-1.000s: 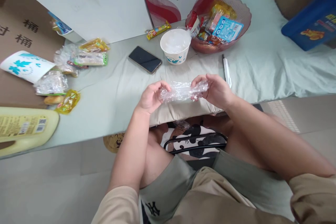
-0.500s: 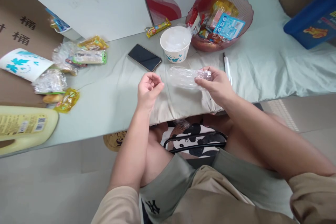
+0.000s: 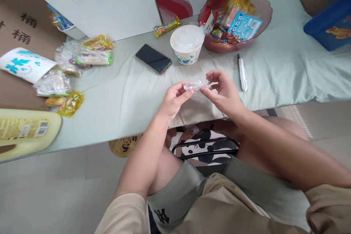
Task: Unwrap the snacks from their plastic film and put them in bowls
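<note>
A crumpled clear plastic wrapper point(image 3: 196, 85) spans the gap between my hands, just above the table's front part. My left hand point(image 3: 176, 98) pinches its left end between thumb and fingers. At the other end, my right hand point(image 3: 223, 93) has its thumb and lower fingers on the plastic, while the index finger is lifted off. Behind the hands stands a white paper cup point(image 3: 187, 58) with blue leaf prints and clear plastic lining its inside. To the cup's left a phone point(image 3: 153, 58) lies face up, and a white pen-like tool point(image 3: 242, 74) lies right of my right hand.
A pink glass bowl point(image 3: 265, 16) of packaged snacks is at the back right, near a blue container point(image 3: 329, 25). A yellow snack stick point(image 3: 168, 26) lies by the boxes. Wrapped snacks point(image 3: 94, 57), a tipped paper cup point(image 3: 26, 66) and a yellow jug point(image 3: 30, 131) are left.
My left hand has moved right and taken the wrapper's left end. The wrapper, earlier stretched out from my right hand, is now bunched up smaller between both hands.
</note>
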`<state>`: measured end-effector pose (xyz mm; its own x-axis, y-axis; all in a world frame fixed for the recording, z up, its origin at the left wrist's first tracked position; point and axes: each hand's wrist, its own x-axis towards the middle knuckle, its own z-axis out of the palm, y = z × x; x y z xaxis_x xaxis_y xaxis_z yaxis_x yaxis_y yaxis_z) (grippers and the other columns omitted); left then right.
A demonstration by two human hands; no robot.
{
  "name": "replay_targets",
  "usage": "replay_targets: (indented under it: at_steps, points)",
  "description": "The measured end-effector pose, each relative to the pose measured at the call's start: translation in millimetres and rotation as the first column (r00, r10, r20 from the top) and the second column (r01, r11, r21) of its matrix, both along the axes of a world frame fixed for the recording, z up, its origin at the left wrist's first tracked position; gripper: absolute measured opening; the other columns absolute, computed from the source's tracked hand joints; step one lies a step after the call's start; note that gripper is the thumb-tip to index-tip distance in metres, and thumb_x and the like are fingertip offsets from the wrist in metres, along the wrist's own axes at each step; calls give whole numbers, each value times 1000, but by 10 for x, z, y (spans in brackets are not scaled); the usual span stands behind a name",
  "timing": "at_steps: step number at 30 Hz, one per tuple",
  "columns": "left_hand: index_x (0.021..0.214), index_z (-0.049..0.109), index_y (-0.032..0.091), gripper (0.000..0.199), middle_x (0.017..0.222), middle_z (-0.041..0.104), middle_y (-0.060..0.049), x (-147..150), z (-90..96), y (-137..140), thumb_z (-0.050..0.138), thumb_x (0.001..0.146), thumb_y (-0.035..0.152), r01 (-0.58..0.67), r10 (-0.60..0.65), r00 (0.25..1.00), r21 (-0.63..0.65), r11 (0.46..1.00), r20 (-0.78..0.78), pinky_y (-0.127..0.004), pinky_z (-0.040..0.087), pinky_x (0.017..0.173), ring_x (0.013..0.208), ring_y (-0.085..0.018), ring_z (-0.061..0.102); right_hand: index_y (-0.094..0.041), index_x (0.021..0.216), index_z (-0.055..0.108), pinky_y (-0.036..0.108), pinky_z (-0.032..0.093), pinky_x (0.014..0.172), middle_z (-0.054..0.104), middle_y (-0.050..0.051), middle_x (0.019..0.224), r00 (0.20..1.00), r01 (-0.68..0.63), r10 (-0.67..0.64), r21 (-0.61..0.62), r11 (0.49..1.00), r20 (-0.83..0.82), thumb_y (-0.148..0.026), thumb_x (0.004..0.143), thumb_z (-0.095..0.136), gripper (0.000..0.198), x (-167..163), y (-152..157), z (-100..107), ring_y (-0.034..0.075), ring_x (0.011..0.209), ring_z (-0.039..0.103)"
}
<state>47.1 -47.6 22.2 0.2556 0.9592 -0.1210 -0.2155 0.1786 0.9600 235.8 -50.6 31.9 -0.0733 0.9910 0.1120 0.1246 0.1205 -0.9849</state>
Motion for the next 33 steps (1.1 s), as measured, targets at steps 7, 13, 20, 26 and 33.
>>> replay_targets:
  at_steps: [7,13,20,26,33]
  points:
    - [100,72,22,33,99,72,-3,-17,35,68,82,74,39,57,-56,998,-5,998,4,-29,51,82,88,-15,64,-21,80,59,29,44,65,59,-1,73,974,-222,215,-143,965,-68,-63,77,81,48,98,-58,16,13,67,52]
    - [105,66,22,30,110,66,-3,-142,128,136,70,79,36,-1,1,1000,-12,1000,5,-27,48,83,95,-14,64,-22,76,55,29,38,56,54,-2,66,972,-225,228,-56,973,51,-64,79,79,49,215,37,211,12,59,47]
    - [93,63,19,25,94,66,-1,-239,196,90,68,78,38,2,-2,1000,1,1000,2,-28,45,83,87,-13,62,-24,79,59,38,51,86,63,6,99,698,-137,-251,469,872,670,-23,82,70,12,-83,937,941,18,94,60]
    - [89,61,19,23,85,64,1,-272,201,108,68,77,37,-2,0,999,48,999,33,-28,43,77,78,-11,60,-16,86,74,33,48,96,67,-1,113,195,-267,-11,64,962,981,-7,76,67,15,-622,1726,919,13,106,63]
    - [87,61,19,20,82,61,2,-294,260,113,70,78,35,25,-30,995,53,998,100,-29,45,80,77,-11,58,-13,68,69,31,54,85,59,-15,63,28,-271,401,-379,885,916,-6,66,78,12,-754,2179,629,1,54,52]
